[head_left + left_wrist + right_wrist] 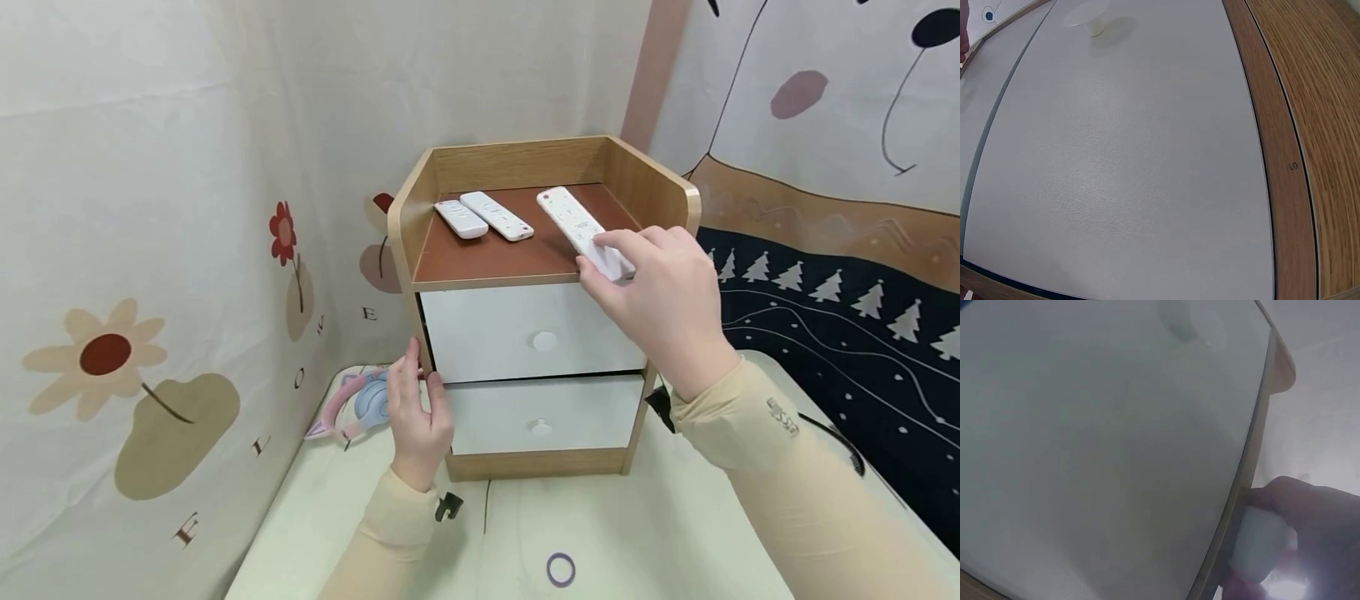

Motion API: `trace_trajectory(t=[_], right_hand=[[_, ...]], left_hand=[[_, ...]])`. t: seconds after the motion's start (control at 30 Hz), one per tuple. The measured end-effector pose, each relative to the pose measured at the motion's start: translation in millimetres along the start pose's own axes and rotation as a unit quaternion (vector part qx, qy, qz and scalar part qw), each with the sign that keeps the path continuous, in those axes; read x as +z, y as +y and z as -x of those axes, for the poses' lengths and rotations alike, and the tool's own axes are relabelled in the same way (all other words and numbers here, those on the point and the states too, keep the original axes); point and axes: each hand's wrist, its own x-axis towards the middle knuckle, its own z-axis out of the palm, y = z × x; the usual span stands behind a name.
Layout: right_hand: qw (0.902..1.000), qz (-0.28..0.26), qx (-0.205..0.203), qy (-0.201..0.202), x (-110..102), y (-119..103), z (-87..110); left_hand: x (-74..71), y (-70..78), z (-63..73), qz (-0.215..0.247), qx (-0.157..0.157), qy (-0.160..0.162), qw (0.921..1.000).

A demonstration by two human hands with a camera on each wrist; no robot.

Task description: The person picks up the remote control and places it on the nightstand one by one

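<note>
Between its thumb and fingers my right hand (663, 287) pinches the near end of a white remote control (576, 221), slanted over the right part of the cabinet's brown top (480, 262). The same remote's end (1259, 544) shows beside the top edge in the right wrist view. Two more white remotes, a shorter one (461, 218) and a longer one (497, 217), lie side by side at the top's left. My left hand (420, 417), fingers pointing up, rests against the left side of the small wooden cabinet (536, 462). The left wrist view shows a white drawer front (1122, 156), not that hand's fingers.
Two white drawers, upper (487, 333) and lower (495, 417), have round knobs. Pink and blue headphones (367, 404) lie left of the cabinet. A purple ring (561, 570) lies in front on the pale tabletop (637, 542). Raised wooden walls (517, 167) edge the cabinet top.
</note>
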Motion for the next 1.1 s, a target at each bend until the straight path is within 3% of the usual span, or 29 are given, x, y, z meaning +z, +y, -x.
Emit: trace_trajectory(t=[0.23, 0.37, 0.67, 1.1], right_hand=[[0.9928, 0.011, 0.052, -0.107, -4, -6, -24.0], [0.9854, 0.031, 0.061, -0.156, -3, -10, -35.2], [0.9595, 0.047, 0.085, -0.264, 9, -14, -65.6], [0.9411, 0.013, 0.072, -0.33, 32, -4, -89.3]], left_hand=[[-1.4, 0.8, -2.4, 0.0, -0.007, -0.001, 1.0], [-0.4, 0.2, -2.9, -0.002, -0.008, 0.0, 1.0], [1.4, 0.3, 1.2, 0.0, -0.009, 0.001, 1.0], [1.0, 2.0, 0.0, 0.01, -0.015, 0.0, 0.9998]])
